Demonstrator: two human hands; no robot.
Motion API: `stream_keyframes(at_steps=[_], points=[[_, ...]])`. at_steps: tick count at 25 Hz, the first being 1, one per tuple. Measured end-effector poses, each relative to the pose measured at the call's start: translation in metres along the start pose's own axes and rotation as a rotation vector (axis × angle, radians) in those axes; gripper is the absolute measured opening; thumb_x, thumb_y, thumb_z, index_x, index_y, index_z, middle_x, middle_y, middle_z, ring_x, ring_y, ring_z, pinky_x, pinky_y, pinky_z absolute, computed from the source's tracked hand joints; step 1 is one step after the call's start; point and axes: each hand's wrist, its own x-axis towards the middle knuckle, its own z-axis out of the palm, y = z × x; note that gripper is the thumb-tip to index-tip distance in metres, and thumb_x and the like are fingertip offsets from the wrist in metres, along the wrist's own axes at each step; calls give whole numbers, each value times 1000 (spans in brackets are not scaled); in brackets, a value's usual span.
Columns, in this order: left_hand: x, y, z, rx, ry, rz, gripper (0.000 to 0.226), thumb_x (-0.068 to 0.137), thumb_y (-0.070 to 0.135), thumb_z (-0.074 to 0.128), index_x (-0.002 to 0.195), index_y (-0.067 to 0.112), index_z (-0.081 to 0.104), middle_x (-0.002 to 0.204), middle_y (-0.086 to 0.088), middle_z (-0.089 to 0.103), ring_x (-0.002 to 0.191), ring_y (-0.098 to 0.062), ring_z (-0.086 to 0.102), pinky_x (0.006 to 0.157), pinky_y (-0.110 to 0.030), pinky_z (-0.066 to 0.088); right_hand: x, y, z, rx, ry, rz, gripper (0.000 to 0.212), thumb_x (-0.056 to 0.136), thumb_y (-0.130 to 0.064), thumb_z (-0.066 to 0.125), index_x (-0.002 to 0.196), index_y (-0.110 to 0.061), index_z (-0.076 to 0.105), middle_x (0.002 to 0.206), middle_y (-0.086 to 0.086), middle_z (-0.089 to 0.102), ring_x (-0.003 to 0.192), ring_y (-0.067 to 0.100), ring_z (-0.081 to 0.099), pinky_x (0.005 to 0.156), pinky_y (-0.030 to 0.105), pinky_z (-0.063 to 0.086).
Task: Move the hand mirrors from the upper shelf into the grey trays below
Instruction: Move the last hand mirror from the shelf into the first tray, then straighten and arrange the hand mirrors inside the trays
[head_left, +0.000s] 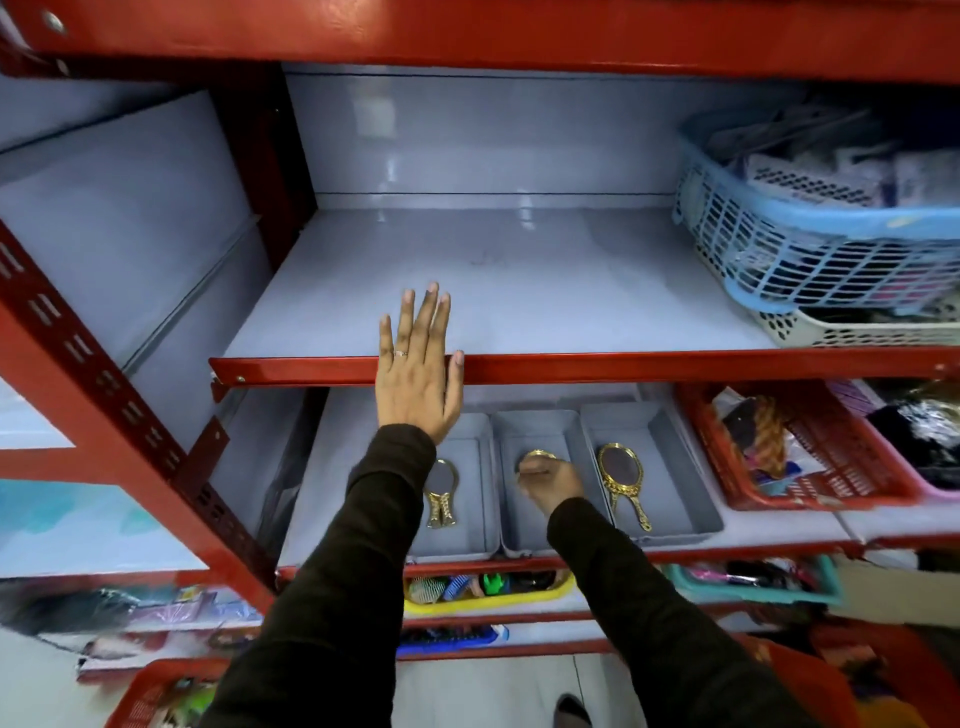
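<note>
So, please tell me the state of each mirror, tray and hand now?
Left mirror: lying in left tray.
Middle mirror: held by right hand in middle tray.
Right mirror: lying in right tray.
Left hand: open, flat on upper shelf edge.

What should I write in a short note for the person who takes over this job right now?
Left hand: open, flat on the red front edge of the upper shelf, holding nothing.
Right hand: in the middle grey tray, closed on a gold hand mirror that it is putting down.
Left tray: one mirror lying inside.
Right tray: one mirror lying inside.
Done: no mirror is visible on the upper shelf; only baskets stand at its right end.
Left: release the middle mirror and take both hands away.
</note>
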Motion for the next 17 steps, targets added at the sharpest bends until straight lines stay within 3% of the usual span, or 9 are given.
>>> stream_keyframes(at_steps=[3, 4, 6, 9, 11, 13, 17], points=[[-50, 30, 13, -318, -41, 12, 63, 94, 29, 32, 153, 16, 14, 160, 3, 4, 150, -17, 1, 122, -25, -8, 15, 33, -22, -76, 16, -63, 11, 74, -17, 66, 65, -22, 70, 86, 15, 75, 75, 30, 68, 75, 37, 57], [-67, 42, 19, -440, -88, -22, 61, 95, 28, 32, 152, 19, 14, 160, 5, 5, 151, -14, 2, 123, -22, -3, 12, 39, -31, -36, 36, -31, 6, 69, -23, 69, 65, -22, 73, 88, 16, 76, 82, 37, 69, 82, 46, 57], [-96, 65, 32, -629, -225, -104, 56, 98, 30, 32, 152, 25, 15, 160, 10, 12, 149, -5, 9, 122, -28, 14, 8, 38, -52, 96, 50, 20, 9, 77, -19, 66, 71, -18, 73, 83, 14, 73, 84, 37, 69, 88, 49, 55], [-113, 99, 52, -747, -403, -182, 47, 101, 32, 31, 148, 28, 31, 154, 7, 32, 137, 3, 25, 115, -23, 25, 3, 29, -88, 218, 112, 70, 14, 91, -13, 58, 86, -9, 71, 81, 10, 67, 80, 28, 63, 86, 44, 55], [-108, 123, 66, -861, -490, -277, 44, 102, 33, 30, 143, 25, 41, 148, 4, 42, 134, -3, 37, 113, -22, 30, 12, 30, -107, 317, 157, 119, 17, 92, -11, 57, 79, -13, 68, 84, 13, 67, 78, 28, 63, 79, 39, 53], [-101, 151, 85, -1003, -597, -462, 44, 102, 35, 29, 141, 21, 46, 144, 1, 48, 134, -12, 43, 111, -23, 32, 24, 32, -127, 332, 184, 150, 18, 92, -12, 57, 75, -15, 64, 87, 15, 68, 73, 28, 62, 70, 34, 51], [-82, 204, 128, -1237, -755, -909, 58, 94, 56, 35, 134, 18, 52, 141, -6, 51, 132, -21, 46, 117, -38, 31, 57, 36, -166, 345, 169, 193, 18, 94, -24, 57, 88, -8, 65, 86, 13, 71, 75, 28, 63, 63, 29, 48]])
